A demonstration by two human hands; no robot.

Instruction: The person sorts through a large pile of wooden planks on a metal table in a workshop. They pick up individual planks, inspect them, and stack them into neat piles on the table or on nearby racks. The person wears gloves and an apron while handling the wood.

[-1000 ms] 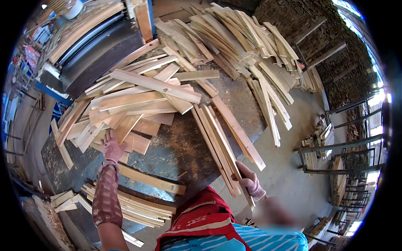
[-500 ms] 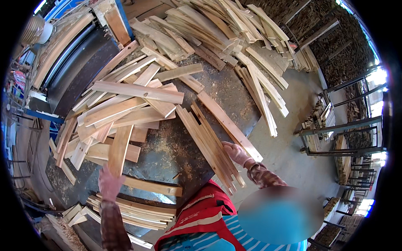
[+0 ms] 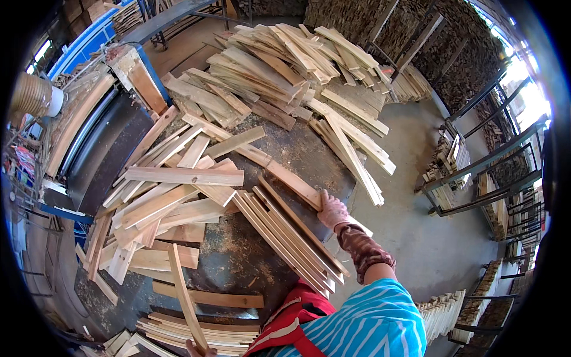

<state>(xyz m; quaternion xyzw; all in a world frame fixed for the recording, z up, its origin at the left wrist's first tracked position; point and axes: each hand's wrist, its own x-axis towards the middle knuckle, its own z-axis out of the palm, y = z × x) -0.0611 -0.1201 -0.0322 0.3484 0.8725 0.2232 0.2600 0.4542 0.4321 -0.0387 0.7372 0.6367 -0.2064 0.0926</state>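
Holding a long, narrow tan wooden board (image 3: 183, 291) by its near end with the left grip (image 3: 192, 349), angled away over the dark flat counter (image 3: 229, 259). Pink-gloved right grip (image 3: 332, 212) is on a long light-brown wooden plank (image 3: 291, 180) near its right end, can't tell if it's clamped tbh.

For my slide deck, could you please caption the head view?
Gloved right hand on one board, left hand holding another board, beside piled planks.

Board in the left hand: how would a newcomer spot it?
Find the dark table, then the row of boards low in the picture. The left hand holds a board across that row; unlike those crosswise neighbours, it runs up the picture.
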